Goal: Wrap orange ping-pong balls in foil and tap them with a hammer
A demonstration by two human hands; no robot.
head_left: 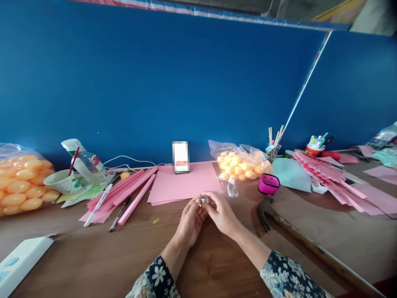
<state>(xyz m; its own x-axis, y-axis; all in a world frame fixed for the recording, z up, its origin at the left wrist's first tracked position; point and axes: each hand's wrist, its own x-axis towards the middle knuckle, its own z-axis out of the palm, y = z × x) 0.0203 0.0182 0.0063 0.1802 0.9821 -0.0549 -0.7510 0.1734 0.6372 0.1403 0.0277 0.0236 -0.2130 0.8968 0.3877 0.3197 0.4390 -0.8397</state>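
My left hand (190, 223) and my right hand (223, 214) meet above the brown table, fingertips pinched around a small shiny silvery piece (203, 199). It is too small to name, and the fingers partly cover it. Just beyond my fingertips lie stacked pink paper sheets (182, 184). A phone (180, 158) with a blurred screen stands upright on their far edge. To the right of the sheets is a small clear plastic packet (232, 189). Behind that packet sits a clear bag of yellow-orange balls (243, 164).
On the left are pink paper strips (124, 190), a white pen (98, 205), a paper cup (63, 182), a tilted bottle (88, 161) and a power strip (26, 260). A magenta band (269, 184), a wooden cane (305, 238) and folded pink paper (325, 174) lie right.
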